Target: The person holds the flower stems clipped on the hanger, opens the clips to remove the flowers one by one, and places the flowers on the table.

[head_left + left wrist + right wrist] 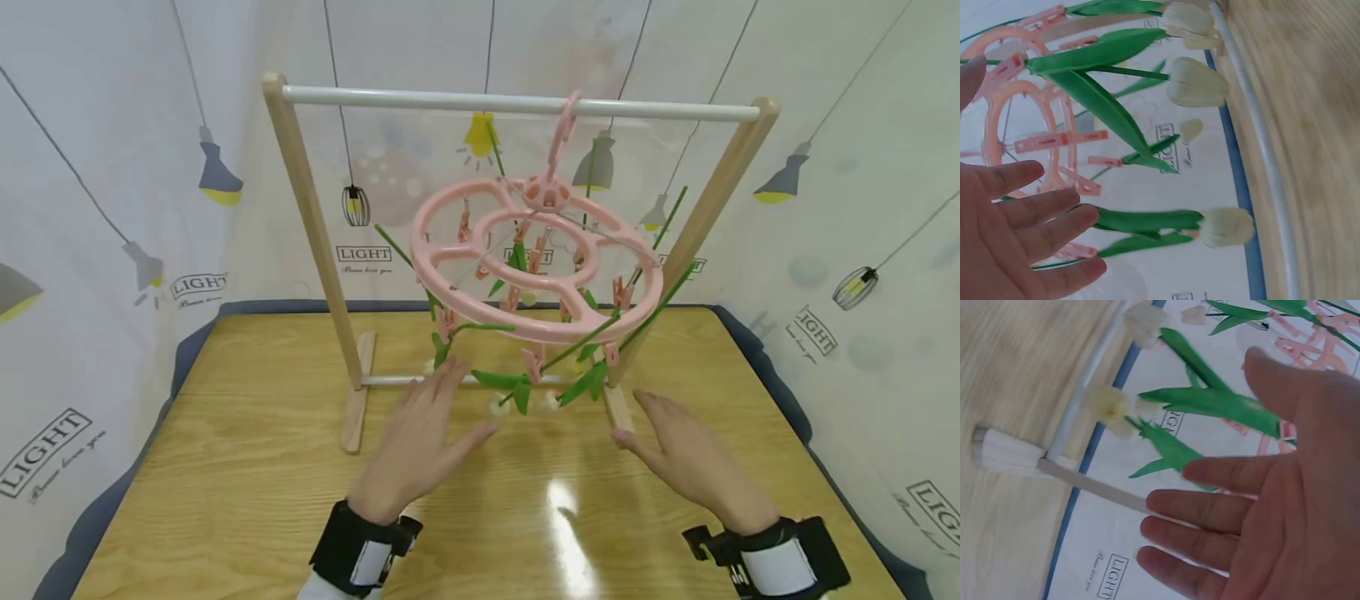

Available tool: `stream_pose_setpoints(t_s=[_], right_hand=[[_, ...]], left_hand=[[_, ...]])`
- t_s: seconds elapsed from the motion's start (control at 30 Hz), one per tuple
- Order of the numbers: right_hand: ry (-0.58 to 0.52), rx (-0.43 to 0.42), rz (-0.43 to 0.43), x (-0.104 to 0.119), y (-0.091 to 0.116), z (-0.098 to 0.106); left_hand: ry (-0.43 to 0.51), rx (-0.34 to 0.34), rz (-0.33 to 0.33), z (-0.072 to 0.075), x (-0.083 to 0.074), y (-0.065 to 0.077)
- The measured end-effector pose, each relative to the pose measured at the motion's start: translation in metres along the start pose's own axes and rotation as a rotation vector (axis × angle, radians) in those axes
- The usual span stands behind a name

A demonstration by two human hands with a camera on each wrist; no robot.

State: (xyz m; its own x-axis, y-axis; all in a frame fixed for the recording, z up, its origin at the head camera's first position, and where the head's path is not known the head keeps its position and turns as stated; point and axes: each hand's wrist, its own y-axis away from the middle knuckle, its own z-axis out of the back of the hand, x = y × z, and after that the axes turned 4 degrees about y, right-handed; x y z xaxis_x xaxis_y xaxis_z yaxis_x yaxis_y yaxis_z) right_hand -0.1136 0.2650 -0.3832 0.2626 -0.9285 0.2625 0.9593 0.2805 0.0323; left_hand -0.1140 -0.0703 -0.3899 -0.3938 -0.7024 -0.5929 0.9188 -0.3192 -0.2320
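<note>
From the head view I see a round pink hanger (540,282) hooked over the white rail (450,100) of a wooden stand (315,225), with white tulips (499,406) hanging heads-down beneath it. The person's left hand (423,446) is below the hanger's near left edge, the right hand (690,454) below and to its right. In the left wrist view, that hand's fingers lie nearly straight, a little apart, holding nothing, near the hanger's pink clips (1041,142); whether any fingertip brushes a leaf I can't tell. In the right wrist view, the fingers are likewise extended, parted and empty beside green leaves (1229,406) below the hanger. I'd judge the clipping at a pause; adjusting any tulip would call for a light pinch on its clip, the other hand steadying the hanger.
</note>
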Motion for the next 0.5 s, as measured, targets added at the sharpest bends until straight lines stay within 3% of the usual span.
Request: stream_pose_setpoints(t_s=[0.1,0.27,0.5], right_hand=[[0.016,-0.039,0.004,0.006,-0.003,0.008],[0.020,-0.096,0.029,0.019,-0.007,0.021],[0.015,-0.141,0.130,0.044,-0.013,0.031]], left_hand=[[0.070,0.007,-0.027,0.000,-0.010,-0.011],[0.309,0.110,-0.010,-0.001,-0.025,-0.027],[0.660,0.124,-0.187,-0.013,-0.043,-0.056]])
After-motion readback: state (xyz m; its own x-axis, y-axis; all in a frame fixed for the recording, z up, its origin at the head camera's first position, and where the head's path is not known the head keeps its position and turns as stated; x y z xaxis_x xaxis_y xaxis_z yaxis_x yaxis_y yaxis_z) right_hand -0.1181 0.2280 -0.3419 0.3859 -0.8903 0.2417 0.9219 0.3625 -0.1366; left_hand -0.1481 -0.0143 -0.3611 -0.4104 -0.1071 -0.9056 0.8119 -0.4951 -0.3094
